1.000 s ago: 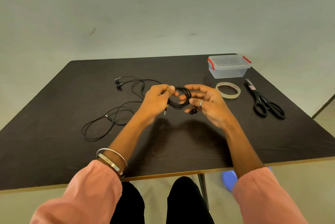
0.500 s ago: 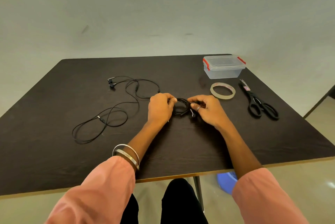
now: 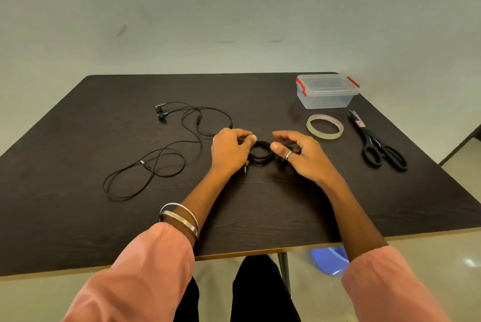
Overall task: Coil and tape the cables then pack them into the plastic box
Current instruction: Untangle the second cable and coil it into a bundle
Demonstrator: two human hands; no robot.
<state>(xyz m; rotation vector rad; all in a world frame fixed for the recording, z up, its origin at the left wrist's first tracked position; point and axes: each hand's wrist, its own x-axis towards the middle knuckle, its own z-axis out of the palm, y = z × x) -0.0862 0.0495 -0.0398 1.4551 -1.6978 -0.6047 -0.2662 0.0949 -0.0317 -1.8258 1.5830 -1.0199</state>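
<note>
Hardly any writing shows, and none of it can be read. The tape roll (image 3: 325, 127) has red printing on its inner core, too small and blurred to make out. The scissors (image 3: 376, 142) carry a small red and white label near the blade tips, also illegible. The plastic box (image 3: 326, 91) shows no lettering.
</note>
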